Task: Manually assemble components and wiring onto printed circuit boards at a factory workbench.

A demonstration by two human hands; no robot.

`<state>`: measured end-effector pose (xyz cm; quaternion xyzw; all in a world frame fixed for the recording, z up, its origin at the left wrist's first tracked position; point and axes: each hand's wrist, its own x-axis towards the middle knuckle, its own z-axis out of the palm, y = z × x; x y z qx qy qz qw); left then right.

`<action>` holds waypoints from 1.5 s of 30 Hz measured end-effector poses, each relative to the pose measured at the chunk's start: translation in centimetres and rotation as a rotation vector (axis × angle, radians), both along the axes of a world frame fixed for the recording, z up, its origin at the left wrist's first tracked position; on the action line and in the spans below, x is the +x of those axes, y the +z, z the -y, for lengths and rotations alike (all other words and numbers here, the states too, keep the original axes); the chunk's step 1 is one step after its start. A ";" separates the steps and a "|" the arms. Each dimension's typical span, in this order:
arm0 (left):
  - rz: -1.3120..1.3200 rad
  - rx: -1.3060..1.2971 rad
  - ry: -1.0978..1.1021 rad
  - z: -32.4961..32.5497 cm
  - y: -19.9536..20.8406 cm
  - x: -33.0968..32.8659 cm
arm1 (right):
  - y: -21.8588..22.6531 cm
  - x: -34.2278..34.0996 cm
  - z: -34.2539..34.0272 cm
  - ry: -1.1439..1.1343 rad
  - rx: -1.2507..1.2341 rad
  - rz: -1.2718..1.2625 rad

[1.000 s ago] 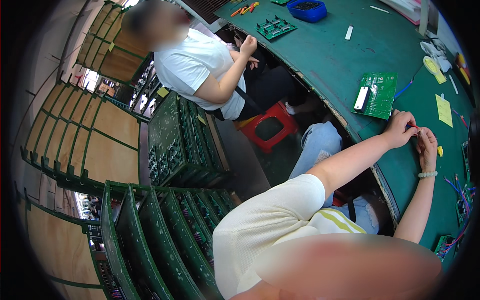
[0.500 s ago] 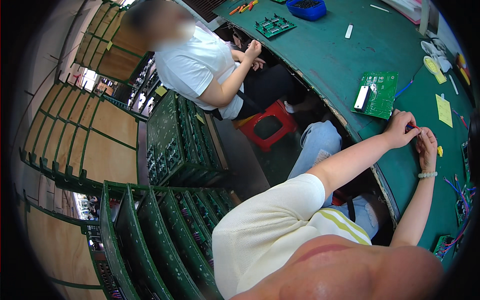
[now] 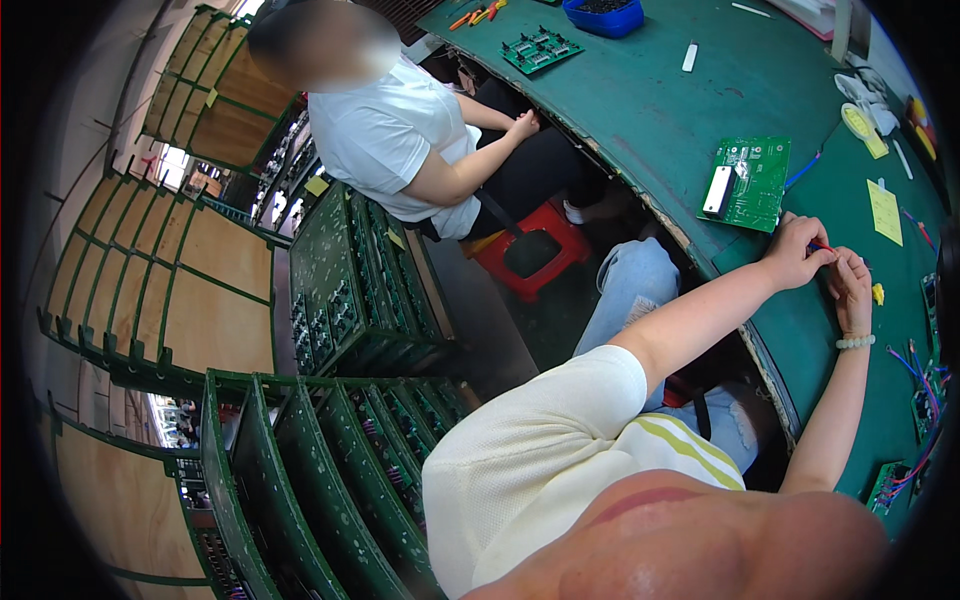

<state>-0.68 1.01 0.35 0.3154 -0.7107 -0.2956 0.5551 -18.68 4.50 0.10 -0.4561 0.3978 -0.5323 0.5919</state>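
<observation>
Left hand: we are resting our left hand on the green bench, fingers pinched together on a thin red wire; the wire is sitting between our two hands, near the bench's front edge
Right hand: our right hand is meeting the left one, fingers curled close at the wire's other side; whether it is truly gripping we cannot tell
Nearby: a green circuit board with a white block on it is lying just beyond our left hand; a yellow slip is lying to the right; a small yellow piece is sitting just beside the right hand
Risks: we judge the wire is slipping easily from so fine a pinch; a wide elbow swing is likely nudging the board
Edges and room: the bench's worn front edge is curving just under our forearms; bare green surface is lying open beyond the board; a co-worker in white is sitting well apart at our left; green racks are crowding the floor behind
</observation>
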 end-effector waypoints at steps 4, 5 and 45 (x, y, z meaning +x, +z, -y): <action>0.007 -0.024 -0.008 -0.3 0.0 0.2 | 0.3 0.4 -0.5 0.006 0.027 0.005; 0.006 -0.015 -0.026 -0.4 -0.1 0.1 | 0.1 0.3 -0.6 0.025 0.027 0.006; 0.308 -0.183 -0.070 0.3 0.8 0.3 | 2.3 0.0 -1.6 -0.292 -0.333 -0.849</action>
